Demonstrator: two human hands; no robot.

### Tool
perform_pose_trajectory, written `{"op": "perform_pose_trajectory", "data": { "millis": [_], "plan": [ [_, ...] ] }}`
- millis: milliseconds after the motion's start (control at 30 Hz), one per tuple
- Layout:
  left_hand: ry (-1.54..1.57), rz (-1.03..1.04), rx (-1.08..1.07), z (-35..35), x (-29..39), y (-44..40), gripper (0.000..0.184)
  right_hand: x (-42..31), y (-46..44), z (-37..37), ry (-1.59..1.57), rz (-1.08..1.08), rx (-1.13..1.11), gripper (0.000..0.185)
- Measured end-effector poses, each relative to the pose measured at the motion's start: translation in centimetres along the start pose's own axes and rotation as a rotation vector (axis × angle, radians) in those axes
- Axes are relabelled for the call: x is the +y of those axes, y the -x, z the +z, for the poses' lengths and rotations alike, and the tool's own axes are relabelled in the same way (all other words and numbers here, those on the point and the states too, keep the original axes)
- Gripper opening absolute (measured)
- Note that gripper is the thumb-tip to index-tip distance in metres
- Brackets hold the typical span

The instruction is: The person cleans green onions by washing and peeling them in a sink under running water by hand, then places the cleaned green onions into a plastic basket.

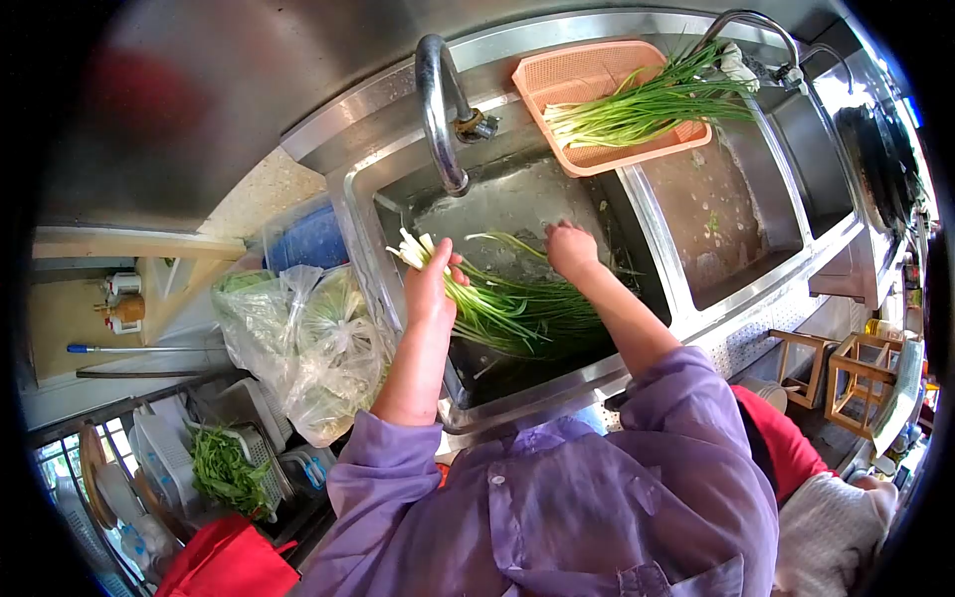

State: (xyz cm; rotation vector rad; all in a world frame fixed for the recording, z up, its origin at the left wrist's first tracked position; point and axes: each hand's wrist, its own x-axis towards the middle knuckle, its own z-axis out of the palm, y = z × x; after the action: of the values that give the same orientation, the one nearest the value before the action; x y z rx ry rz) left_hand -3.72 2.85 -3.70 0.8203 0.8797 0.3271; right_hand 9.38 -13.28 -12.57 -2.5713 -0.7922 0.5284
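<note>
My left hand [430, 292] is closed around the white ends of a bunch of scallions [497, 313] over the left sink basin [358, 219]. Their green leaves trail to the right and down into the basin. My right hand [572, 251] hovers above the basin with its fingers curled in; whether anything is between them is hidden. One loose scallion stalk [509, 240] lies just left of that hand. Behind, an orange plastic basket [542, 82] holds more scallions [637, 111], their leaves hanging over its right side.
A curved metal faucet [435, 109] rises over the left basin. To the right is a second basin [696, 219] with murky water and scraps. Clear plastic bags of vegetables [318, 338] sit at the left, above a basket of leafy greens [231, 466]. Wooden stools [860, 383] stand at right.
</note>
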Motion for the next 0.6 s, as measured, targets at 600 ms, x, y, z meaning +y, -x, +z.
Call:
{"op": "perform_pose_trajectory", "data": {
  "millis": [600],
  "plan": [
    [0.015, 0.102, -0.133, -2.0, 0.8, 1.6, 0.021, -6.2, -5.6, 1.4, -0.974, -0.075, -0.043, 0.017]
  ]
}}
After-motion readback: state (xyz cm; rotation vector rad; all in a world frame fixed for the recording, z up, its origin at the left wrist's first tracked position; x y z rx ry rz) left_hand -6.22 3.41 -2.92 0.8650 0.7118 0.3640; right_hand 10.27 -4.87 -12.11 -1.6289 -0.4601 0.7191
